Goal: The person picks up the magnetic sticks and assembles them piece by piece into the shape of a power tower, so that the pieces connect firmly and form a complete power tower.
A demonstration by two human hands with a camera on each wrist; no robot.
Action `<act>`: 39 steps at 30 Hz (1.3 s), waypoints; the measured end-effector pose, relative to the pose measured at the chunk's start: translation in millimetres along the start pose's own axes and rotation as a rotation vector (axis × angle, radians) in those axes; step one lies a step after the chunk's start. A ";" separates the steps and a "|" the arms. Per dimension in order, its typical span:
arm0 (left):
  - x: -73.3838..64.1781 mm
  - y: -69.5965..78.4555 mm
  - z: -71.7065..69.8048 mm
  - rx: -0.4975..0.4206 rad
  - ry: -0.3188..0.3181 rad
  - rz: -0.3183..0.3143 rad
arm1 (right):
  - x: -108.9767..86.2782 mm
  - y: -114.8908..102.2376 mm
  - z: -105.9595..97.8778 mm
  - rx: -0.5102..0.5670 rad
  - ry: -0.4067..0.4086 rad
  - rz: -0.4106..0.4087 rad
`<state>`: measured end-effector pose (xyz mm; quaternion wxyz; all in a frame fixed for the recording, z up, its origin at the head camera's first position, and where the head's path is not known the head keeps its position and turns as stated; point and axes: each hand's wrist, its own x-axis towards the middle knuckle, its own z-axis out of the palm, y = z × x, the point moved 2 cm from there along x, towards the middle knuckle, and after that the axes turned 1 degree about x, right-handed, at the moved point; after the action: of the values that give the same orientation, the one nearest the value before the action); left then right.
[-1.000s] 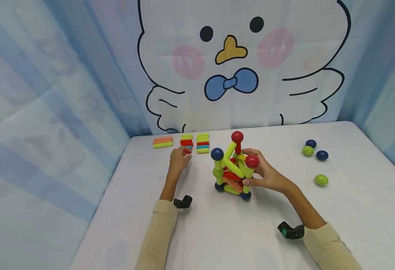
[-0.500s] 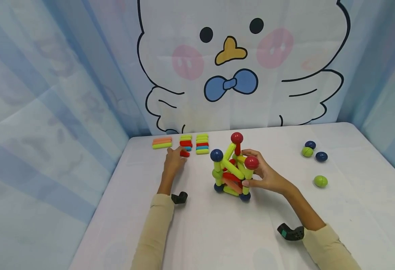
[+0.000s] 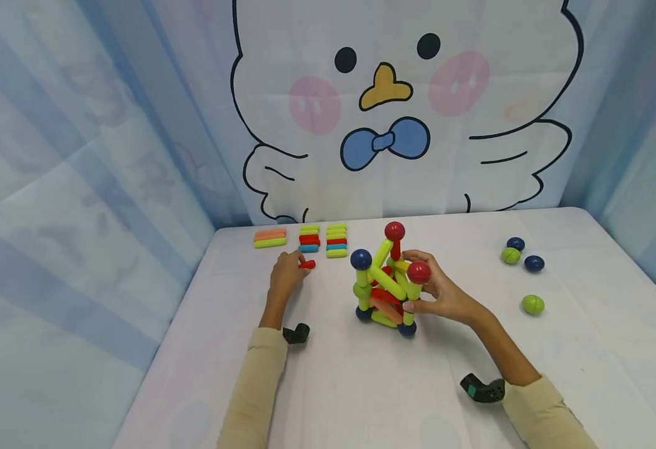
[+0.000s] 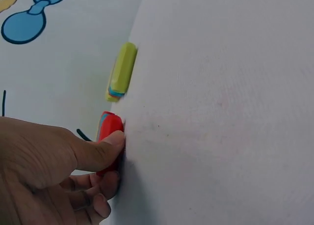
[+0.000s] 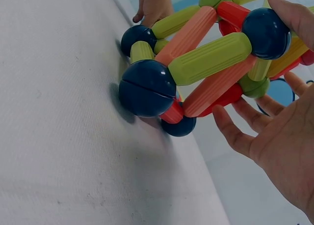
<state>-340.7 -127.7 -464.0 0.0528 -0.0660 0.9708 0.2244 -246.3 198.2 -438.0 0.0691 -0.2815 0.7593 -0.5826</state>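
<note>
My left hand (image 3: 287, 273) pinches a red rod (image 3: 307, 264) between thumb and fingers, close to the tabletop in front of the rod rows. In the left wrist view the thumb lies along the red rod (image 4: 112, 126). At mid-table stands a ball-and-rod frame (image 3: 385, 280) of yellow-green, red and orange rods joined by blue, green and red balls. My right hand (image 3: 443, 292) grips its right side, thumb in front and fingers behind. Seen from the right wrist, blue balls (image 5: 147, 88) at the frame's base sit at the table surface, and some fingers are spread beside it.
Left of the frame lie a row of rods (image 3: 337, 241), a second row (image 3: 308, 239) and an orange and yellow-green group (image 3: 270, 238). Blue balls (image 3: 534, 264) and green balls (image 3: 532, 304) lie at the right. A printed curtain (image 3: 384, 174) hangs behind the table.
My left hand has drawn the red rod out of its row toward the table's front, exposing the blue rod there. The right hand and the frame stay in place.
</note>
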 end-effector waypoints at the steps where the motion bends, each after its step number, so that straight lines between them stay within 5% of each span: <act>1: -0.4 0.2 0.1 -0.013 -0.020 0.002 | 0.0 0.2 0.2 0.002 0.001 0.002; 6: -8.0 12.4 -5.7 -0.249 -0.138 0.058 | -0.1 0.8 1.2 0.009 0.004 0.012; 11: -27.7 49.6 -23.6 -0.578 -0.251 0.209 | -0.6 0.1 0.2 0.009 0.006 0.011; 15: -46.2 78.7 -38.4 -0.836 -0.284 0.268 | -0.5 -1.1 -0.4 0.010 0.010 0.009; 18: -59.4 92.9 -46.7 -0.934 -0.278 0.287 | -0.3 -1.5 -0.2 0.012 0.011 0.017; 28: -77.3 111.9 -55.9 -0.895 -0.312 0.344 | 0.3 -0.8 -0.7 0.007 0.011 0.010; 39: -81.9 126.6 -58.0 -0.701 -0.401 0.332 | -0.7 0.4 0.5 0.013 0.003 0.012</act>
<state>-283.4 -32.0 -347.0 0.1781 0.1219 0.8040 0.5540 -245.6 198.2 -438.8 0.0734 -0.2755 0.7573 -0.5875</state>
